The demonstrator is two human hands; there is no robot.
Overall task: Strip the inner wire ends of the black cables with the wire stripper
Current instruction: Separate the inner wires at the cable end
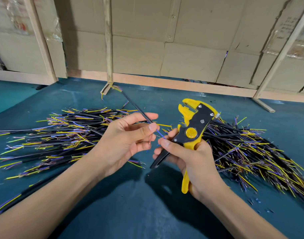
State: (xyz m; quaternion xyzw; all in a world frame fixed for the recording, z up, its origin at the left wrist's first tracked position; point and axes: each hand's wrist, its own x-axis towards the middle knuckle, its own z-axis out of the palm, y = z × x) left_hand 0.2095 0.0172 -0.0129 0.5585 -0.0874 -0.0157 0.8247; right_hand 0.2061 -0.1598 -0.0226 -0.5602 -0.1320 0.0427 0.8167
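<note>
A teal table mat (pixel 130 213) covered the work surface, backed on the far side by a wall of cardboard boxes (pixel 190 54) behind pale wooden posts. Two heaps of black cables lay on it: the left pile (pixel 61 135) fanned toward the left edge, and the right pile (pixel 251 152) spread behind the right hand and out to the near right.

The yellow wire stripper (pixel 193 128) stood nearly upright at centre, its jaws pointing to the far side and parted, with nothing between them. The right hand (pixel 190 161) was wrapped around its handles, while that hand's thumb and forefinger also nipped the tip of a blue inner wire (pixel 160 134). The left hand (pixel 128 140) pinched one black cable (pixel 135 105) between thumb and forefinger; the cable ran away to the far left over the left pile.

The step in hand looked like separating that blue wire for stripping. Doing it well would call for bending it clear of its neighbours, feeding only its tip squarely into the jaws, and keeping the cable steady during the squeeze (a shallow bite should spare the strands).

Whether the blue tip was already bare was too small to tell. The cable's far end blurred near a wooden foot, both piles ran out of view, and which pile was finished could not be judged.
</note>
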